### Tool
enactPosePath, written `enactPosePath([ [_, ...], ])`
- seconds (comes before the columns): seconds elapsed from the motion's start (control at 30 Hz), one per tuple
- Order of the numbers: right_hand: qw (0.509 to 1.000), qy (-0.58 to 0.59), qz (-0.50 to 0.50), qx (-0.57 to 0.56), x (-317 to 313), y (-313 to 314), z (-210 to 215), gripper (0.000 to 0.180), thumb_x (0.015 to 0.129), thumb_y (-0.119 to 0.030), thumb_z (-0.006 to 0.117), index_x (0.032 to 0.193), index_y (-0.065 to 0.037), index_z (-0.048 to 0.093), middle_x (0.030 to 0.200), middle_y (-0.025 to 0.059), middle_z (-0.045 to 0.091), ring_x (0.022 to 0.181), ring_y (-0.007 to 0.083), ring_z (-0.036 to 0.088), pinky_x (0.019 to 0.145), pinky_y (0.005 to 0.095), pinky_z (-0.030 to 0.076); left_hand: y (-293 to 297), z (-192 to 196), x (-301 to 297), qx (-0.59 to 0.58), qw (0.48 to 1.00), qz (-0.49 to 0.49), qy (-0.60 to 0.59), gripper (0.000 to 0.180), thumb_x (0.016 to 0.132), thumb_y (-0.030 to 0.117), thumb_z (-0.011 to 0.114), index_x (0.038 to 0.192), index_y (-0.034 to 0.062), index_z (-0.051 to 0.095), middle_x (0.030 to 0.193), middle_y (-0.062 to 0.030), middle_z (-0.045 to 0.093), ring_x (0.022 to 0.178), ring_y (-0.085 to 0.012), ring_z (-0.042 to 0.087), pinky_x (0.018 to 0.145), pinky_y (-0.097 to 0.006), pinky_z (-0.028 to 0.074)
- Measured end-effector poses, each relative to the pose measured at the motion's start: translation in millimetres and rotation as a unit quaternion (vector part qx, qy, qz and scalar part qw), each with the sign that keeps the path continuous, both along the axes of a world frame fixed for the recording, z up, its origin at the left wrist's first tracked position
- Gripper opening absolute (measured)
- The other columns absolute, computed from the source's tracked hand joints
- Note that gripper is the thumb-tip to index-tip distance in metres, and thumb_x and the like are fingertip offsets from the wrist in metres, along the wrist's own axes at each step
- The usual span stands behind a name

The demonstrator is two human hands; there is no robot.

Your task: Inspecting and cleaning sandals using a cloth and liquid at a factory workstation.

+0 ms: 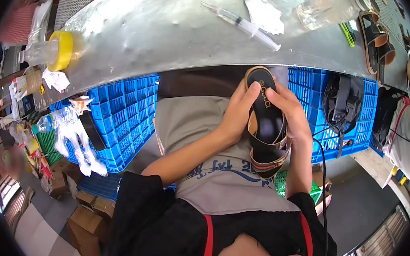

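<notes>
A black sandal with a tan edge and strapped upper lies between my two hands, over my lap and just below the table's near edge. Its heel end points toward the table, and the straps are nearer my body. My left hand grips it from the left, the thumb pressed on the insole. From the right, my right hand holds the same sandal, its thumb also on the insole near the heel. The fingers of both hands wrap round the edge and are partly hidden beneath the sole.
On the metal table lie a syringe, crumpled white paper, a clear bottle, a green cutter, a yellow tape roll and several sandals. Blue crates stand below. A black cable hangs beside my right arm.
</notes>
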State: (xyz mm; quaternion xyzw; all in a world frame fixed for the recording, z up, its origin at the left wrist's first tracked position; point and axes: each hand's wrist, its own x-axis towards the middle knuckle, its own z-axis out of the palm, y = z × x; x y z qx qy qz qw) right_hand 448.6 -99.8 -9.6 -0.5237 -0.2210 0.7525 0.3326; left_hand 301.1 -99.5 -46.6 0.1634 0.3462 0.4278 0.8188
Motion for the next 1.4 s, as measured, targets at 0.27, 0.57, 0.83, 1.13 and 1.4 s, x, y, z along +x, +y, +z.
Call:
enactPosePath([
  [0.27, 0.998, -0.027, -0.042, 0.042, -2, 1, 10, 0.039, 0.100, -0.024, 0.059, 0.128, 0.004, 0.058, 0.117, 0.0064, 0.062, 0.108, 0.0119, 0.056, 0.096, 0.0246, 0.042, 1, -3, 10, 0.028, 0.999, 0.006, -0.039, 0.043, 0.106, 0.032, 0.043, 0.139, 0.0048, 0.040, 0.138, -0.0182, 0.051, 0.121, -0.0227, 0.055, 0.101, -0.037, 0.049],
  [0.57, 0.999, -0.012, -0.053, -0.004, -2, 5, 19, 0.040, 0.099, -0.024, 0.060, 0.128, 0.003, 0.057, 0.107, 0.0042, 0.063, 0.098, 0.0106, 0.060, 0.086, 0.0242, 0.047, 4, -2, 22, 0.044, 0.998, 0.031, 0.025, 0.040, 0.106, 0.033, 0.042, 0.132, 0.0022, 0.041, 0.130, -0.0217, 0.056, 0.115, -0.0233, 0.059, 0.098, -0.037, 0.050],
  [0.83, 0.997, 0.001, -0.075, 0.013, -11, 4, 10, 0.033, 0.099, -0.022, 0.061, 0.123, 0.001, 0.058, 0.100, 0.0030, 0.064, 0.088, 0.0076, 0.061, 0.076, 0.0226, 0.049, 11, 14, 25, 0.030, 0.995, 0.076, 0.057, 0.033, 0.106, 0.026, 0.043, 0.120, -0.0029, 0.050, 0.112, -0.0168, 0.063, 0.102, -0.0188, 0.063, 0.090, -0.032, 0.051],
  [1.13, 0.979, 0.050, -0.197, -0.001, -48, -7, 18, 0.023, 0.101, -0.020, 0.056, 0.117, -0.003, 0.056, 0.092, 0.0019, 0.063, 0.074, 0.0083, 0.064, 0.064, 0.0235, 0.053, 35, 11, -5, -0.012, 0.998, -0.053, 0.037, 0.036, 0.103, 0.028, 0.048, 0.116, -0.0044, 0.056, 0.107, -0.0213, 0.067, 0.090, -0.0234, 0.068, 0.080, -0.034, 0.057],
  [1.4, 0.968, 0.079, -0.234, 0.033, -61, -16, 8, 0.025, 0.101, -0.018, 0.056, 0.122, -0.003, 0.055, 0.102, 0.0039, 0.064, 0.088, 0.0102, 0.063, 0.077, 0.0261, 0.051, 44, 6, -22, 0.007, 0.991, -0.136, 0.004, 0.036, 0.103, 0.028, 0.049, 0.119, -0.0031, 0.057, 0.117, -0.0221, 0.066, 0.100, -0.0233, 0.067, 0.088, -0.034, 0.055],
])
